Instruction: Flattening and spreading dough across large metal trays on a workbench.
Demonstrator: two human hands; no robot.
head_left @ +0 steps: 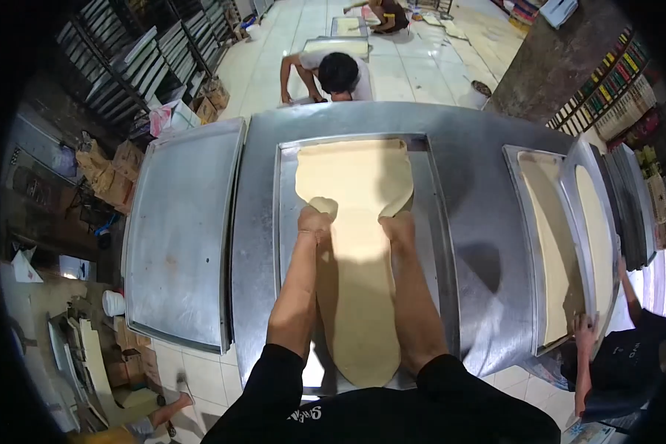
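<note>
A long sheet of pale dough (359,296) lies lengthwise in a metal baking tray (442,296) in front of me. Its far end is broad, and its near end is narrower and rounded. My left hand (317,220) grips the dough's left edge about midway along. On the opposite edge, my right hand (398,226) holds the dough in the same way. Small folds of dough bulge up beside both hands. The fingers are mostly hidden under or behind the dough.
The tray rests on a metal table (488,222). An empty-looking tray (181,237) stands at left. At right, a co-worker's hands (586,329) hold a tilted tray (581,222) of dough over another dough tray (529,244). One person (339,74) crouches beyond the table.
</note>
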